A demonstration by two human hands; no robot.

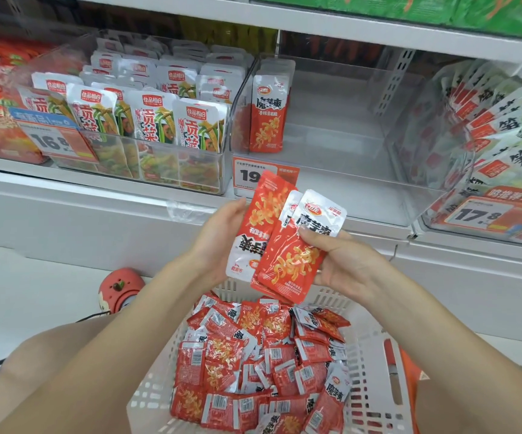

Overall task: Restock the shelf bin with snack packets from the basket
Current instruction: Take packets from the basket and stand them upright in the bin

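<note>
Now both hands hold snack packets between the basket (375,380) and the shelf bin (331,126), which lies up and forward of them. The left hand (222,242) grips one packet (258,227) that stands upside down. The right hand (344,261) pinches two upright packets (291,264), long axis nearly vertical and tilted right; it seems nearer the bin. Inside the bin, a few packets (267,114) stand at its left wall. The basket below is full of loose packets (253,364).

Both hands (222,242) (344,261) holding red packets (287,261) above basket (375,355), near-empty shelf bin (331,195)
</note>
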